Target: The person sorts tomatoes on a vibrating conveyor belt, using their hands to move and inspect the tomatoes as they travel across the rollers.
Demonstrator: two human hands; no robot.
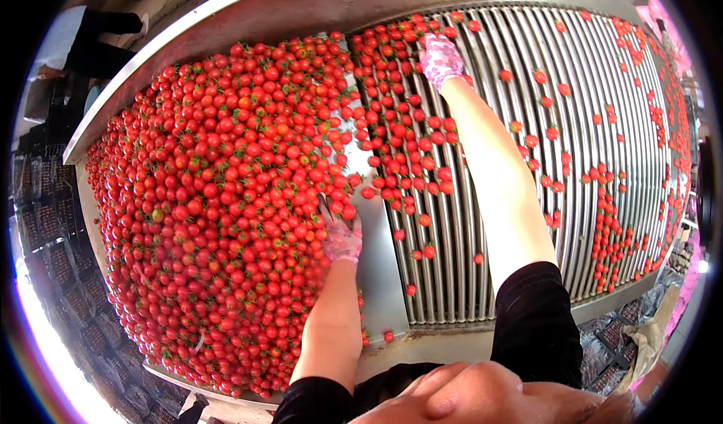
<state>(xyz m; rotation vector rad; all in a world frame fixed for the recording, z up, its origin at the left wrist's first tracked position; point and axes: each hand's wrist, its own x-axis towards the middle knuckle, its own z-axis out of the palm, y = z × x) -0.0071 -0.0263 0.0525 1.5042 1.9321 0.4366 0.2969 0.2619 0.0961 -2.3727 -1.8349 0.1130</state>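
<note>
A deep heap of red cherry tomatoes (pixel 226 158), many with green stems, covers the left side of a metal sorting machine. My left hand (pixel 342 240), in a pink patterned glove, is at the heap's right edge. Its thumb and fingers are spread against several tomatoes, partly covering the fingers. Farther away, my right hand (pixel 442 59), in a matching glove, reaches over the metal roller conveyor (pixel 452 277). Tomatoes lie around its fingertips, which are partly hidden. Between heap and rollers runs a smooth metal plate (pixel 381 277).
A raised metal side wall (pixel 282 11) borders the far side. Scattered tomatoes (pixel 607 226) lie on the rollers to the right. Stacked dark trays (pixel 51 220) stand at the left. Another person in dark trousers (pixel 104 43) is at the upper left.
</note>
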